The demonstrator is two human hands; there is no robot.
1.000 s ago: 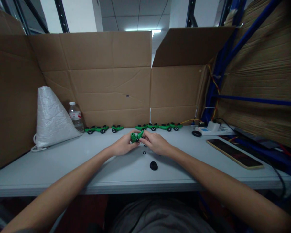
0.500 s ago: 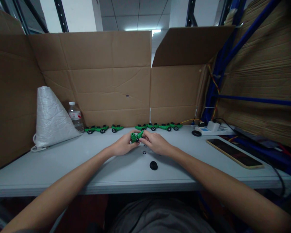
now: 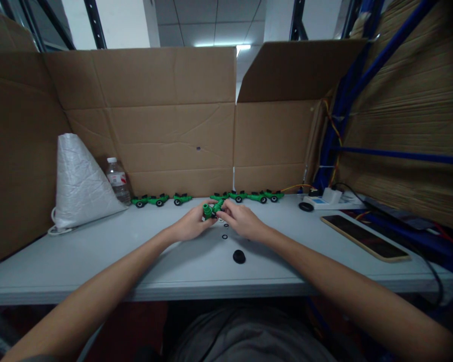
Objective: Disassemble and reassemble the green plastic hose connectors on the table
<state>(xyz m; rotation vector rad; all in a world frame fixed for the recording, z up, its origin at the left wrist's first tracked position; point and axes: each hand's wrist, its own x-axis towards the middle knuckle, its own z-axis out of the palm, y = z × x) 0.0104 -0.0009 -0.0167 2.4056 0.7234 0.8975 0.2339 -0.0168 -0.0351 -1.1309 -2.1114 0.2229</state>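
Note:
My left hand [image 3: 192,223] is closed around a green plastic piece [image 3: 208,210] with a round, ribbed end that faces me. On its right, my right hand [image 3: 245,220] pinches the slanting green part [image 3: 217,206], which meets the first piece between the fingertips. A dark bit shows where they meet; whether the green parts are joined is hidden. Just below the hands, a small black ring [image 3: 225,237] lies on the white table [image 3: 181,274], with another small ring [image 3: 226,225] behind it. Nearer to me is a round black cap-like piece [image 3: 239,257].
Several green pieces with black round parts [image 3: 237,196] line the back cardboard wall [image 3: 173,141]. A silvery bag [image 3: 81,186] and water bottle [image 3: 118,182] stand left. A phone [image 3: 364,238], black disc [image 3: 306,206] and power strip [image 3: 334,201] lie right.
Both hands stay together in nearly the same place. The green pieces between them have shifted and tilted very slightly.

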